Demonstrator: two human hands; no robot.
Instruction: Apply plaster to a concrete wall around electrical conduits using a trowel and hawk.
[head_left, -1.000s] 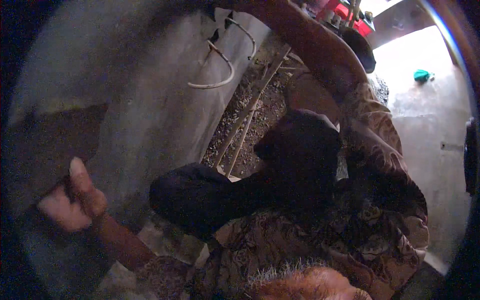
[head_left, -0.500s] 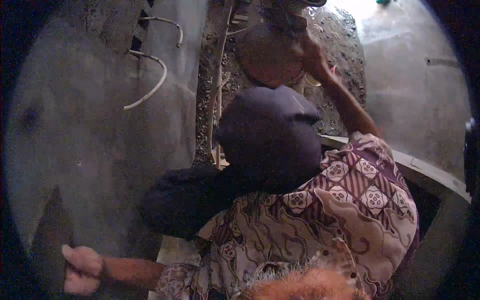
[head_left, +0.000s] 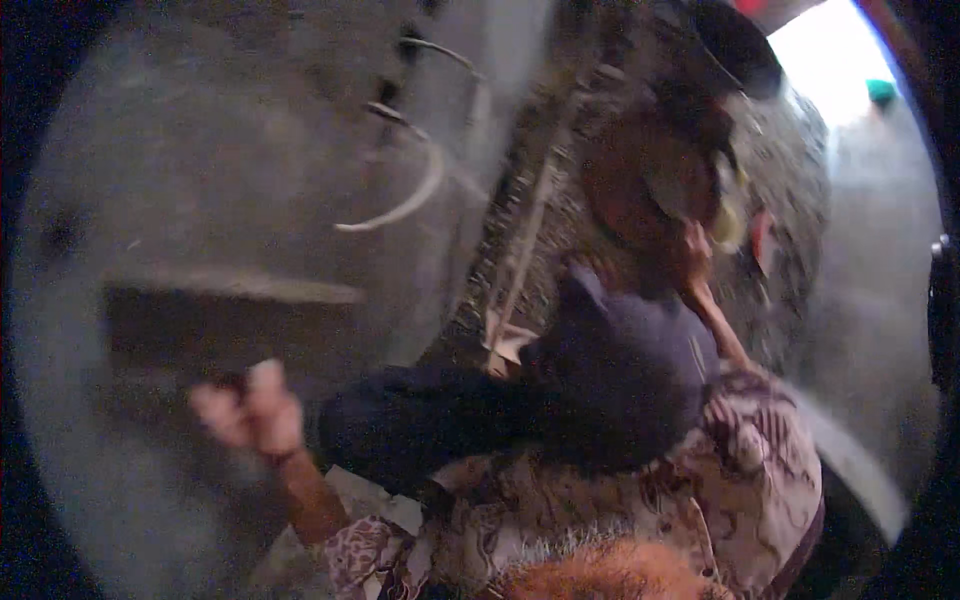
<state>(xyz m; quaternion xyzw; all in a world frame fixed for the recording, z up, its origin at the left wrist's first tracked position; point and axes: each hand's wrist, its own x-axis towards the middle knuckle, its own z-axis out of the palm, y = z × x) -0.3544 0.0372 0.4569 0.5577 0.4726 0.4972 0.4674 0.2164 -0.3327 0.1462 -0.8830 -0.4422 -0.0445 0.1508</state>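
Observation:
Raised at the left, my left hand is blurred, its fingers apparently round the back of a dark, flat rectangular tool with a pale upper edge. This looks like a plastering float, held close to the grey wall. My right hand reaches over the near rim of a round brown basin. From its fingers a grey blade, apparently a trowel, extends into the basin. The grip on its handle is blurred. My bent knee in dark trousers rises between my arms.
Two pale curved pipes stick out of the left wall. A long stick lies on the rubble-strewn ground. Beyond the basin stands a black bucket; a yellowish round thing and a red-pink piece lie to its right.
My view has shifted, moving the basin and wall pipes rightward. My left hand has risen with the float now showing broadside. My right hand has drawn nearer, from the basin's right side to its near rim.

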